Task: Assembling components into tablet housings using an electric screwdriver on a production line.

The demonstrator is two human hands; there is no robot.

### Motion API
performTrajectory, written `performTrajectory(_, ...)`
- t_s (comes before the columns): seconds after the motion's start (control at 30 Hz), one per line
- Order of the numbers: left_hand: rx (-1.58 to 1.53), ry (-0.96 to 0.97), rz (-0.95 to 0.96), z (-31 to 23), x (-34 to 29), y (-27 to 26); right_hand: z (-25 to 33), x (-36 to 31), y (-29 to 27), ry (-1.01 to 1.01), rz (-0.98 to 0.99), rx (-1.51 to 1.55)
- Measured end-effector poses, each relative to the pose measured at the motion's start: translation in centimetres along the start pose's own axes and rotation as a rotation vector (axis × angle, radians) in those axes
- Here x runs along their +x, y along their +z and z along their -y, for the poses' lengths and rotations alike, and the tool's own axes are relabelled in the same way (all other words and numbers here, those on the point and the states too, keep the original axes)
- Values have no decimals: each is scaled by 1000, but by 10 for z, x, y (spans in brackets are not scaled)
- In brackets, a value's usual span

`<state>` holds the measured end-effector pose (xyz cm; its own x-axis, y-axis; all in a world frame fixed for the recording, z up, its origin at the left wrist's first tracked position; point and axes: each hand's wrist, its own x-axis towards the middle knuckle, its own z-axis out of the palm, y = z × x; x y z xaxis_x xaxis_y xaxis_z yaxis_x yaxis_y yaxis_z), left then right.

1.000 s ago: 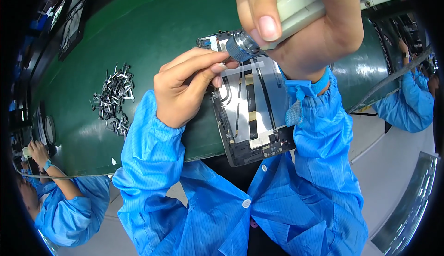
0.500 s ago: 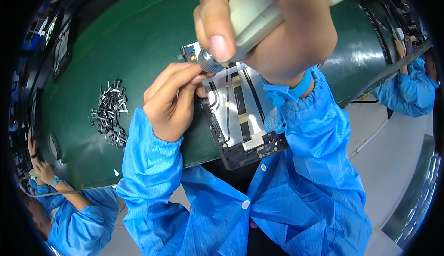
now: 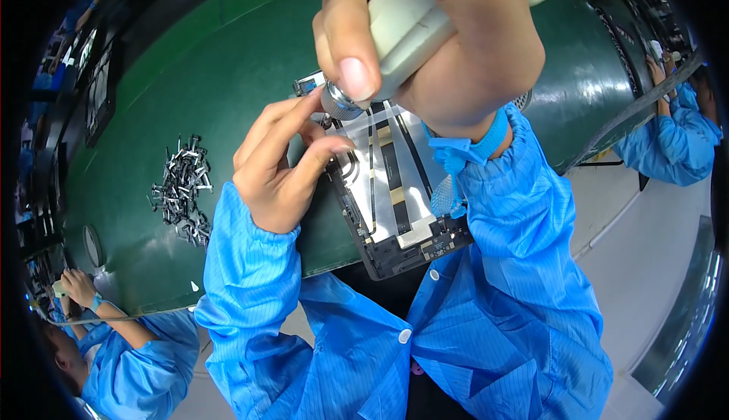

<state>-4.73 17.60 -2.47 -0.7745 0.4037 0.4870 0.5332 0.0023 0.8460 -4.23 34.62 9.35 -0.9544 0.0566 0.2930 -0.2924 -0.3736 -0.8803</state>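
Thumb and forefinger of the left hand (image 3: 269, 165) have parted since half a second earlier, standing spread with nothing visible between them. Just to its right, at centre frame, lies an opened tablet-like device (image 3: 399, 184), long axis running upper left to lower right. Wrapped around a pale driver (image 3: 410, 40), the right hand (image 3: 478, 63) blocks the device's upper end and the tool's tip. Small loose parts (image 3: 182, 192) heap at left on a green table (image 3: 137, 260).

This looks like an electronics workshop: an opened tablet (image 3: 380, 196) lies at the near edge of the green table (image 3: 228, 78), small parts (image 3: 182, 192) heaped on its left, blue-coated co-workers (image 3: 140, 371) beyond.
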Motion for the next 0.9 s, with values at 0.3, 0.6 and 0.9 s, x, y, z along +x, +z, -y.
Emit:
performTrajectory(0.3,48,14,-2,6,4,-1,8,-7,0,74,-62,-78)
performTrajectory(0.6,96,74,0,5,0,-2,8,-8,5,153,-83,7)
performTrajectory(0.9,243,119,49,-2,6,-8,3,-4,-5,121,29,-17)
